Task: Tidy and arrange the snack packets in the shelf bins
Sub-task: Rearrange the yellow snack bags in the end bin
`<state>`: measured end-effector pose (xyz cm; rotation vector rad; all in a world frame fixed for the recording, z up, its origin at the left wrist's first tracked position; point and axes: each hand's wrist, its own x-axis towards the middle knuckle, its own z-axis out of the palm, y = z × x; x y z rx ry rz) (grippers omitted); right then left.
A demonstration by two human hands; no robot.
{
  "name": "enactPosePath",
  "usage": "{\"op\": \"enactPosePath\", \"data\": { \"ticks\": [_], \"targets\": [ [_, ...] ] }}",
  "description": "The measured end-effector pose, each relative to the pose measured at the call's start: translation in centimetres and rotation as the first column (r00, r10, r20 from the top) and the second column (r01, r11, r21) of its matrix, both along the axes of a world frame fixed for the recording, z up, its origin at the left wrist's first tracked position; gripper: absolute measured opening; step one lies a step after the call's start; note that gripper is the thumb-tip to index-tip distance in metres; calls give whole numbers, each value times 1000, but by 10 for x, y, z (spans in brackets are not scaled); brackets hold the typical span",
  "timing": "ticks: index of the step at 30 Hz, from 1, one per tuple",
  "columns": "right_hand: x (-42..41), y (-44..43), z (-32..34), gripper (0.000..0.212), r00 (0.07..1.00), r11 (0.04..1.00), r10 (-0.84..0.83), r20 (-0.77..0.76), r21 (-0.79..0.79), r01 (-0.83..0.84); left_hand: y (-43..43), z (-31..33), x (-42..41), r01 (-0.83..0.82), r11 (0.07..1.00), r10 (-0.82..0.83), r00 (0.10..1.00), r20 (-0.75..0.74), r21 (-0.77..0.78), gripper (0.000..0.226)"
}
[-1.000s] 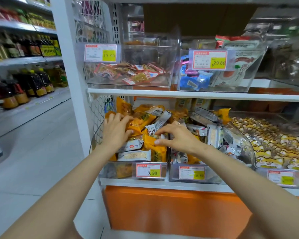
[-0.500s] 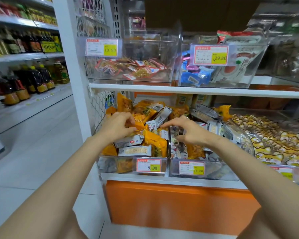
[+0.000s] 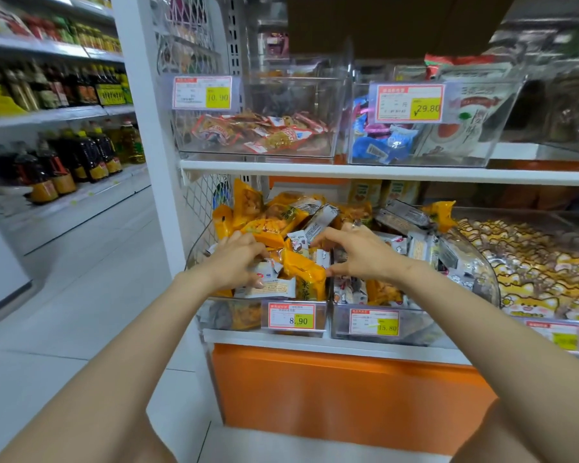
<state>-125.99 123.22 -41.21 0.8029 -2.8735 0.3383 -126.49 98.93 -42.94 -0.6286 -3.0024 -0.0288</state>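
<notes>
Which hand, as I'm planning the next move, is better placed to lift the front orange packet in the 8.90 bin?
Probably right: the right hand touches the orange packet with its thumb; the left hand grips a white packet.

upper shelf (image 3: 381,171) caps heaped packets (image 3: 281,225) (front open).

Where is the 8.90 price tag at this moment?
Head view, lower shelf: the 8.90 price tag is on the front of the left bin, just below the orange packet and left of the 15.80 tag.
</notes>
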Motion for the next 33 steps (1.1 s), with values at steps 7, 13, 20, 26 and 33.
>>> {"op": "enactPosePath", "data": {
  "ticks": [7, 13, 20, 26, 33],
  "targets": [
    [-5, -3, -6, 15, 993, 997, 38, -109, 76, -30, -8, 2, 1, -1, 978, 30, 990, -137, 207, 44],
    [-2, -8, -4, 13, 975, 961, -42, -220, -275, -21, -1, 15, 10, 84, 795, 123, 947, -296, 601, 34],
    [13, 28, 25, 23, 988, 443, -156, -3, -894, 67, 25, 21, 9, 260, 703, 50, 910, -411, 662, 32],
    [11, 68, 11, 10, 894, 454, -436, -107, -884, 116, 54, 21, 6, 379, 683, -50, 877, -478, 624, 33],
    [4, 91, -11, 40, 903, 824, -429, 35, -396, 406, 92, 17, -1, 407, 705, -103, 869, -484, 580, 34]
  ]
}}
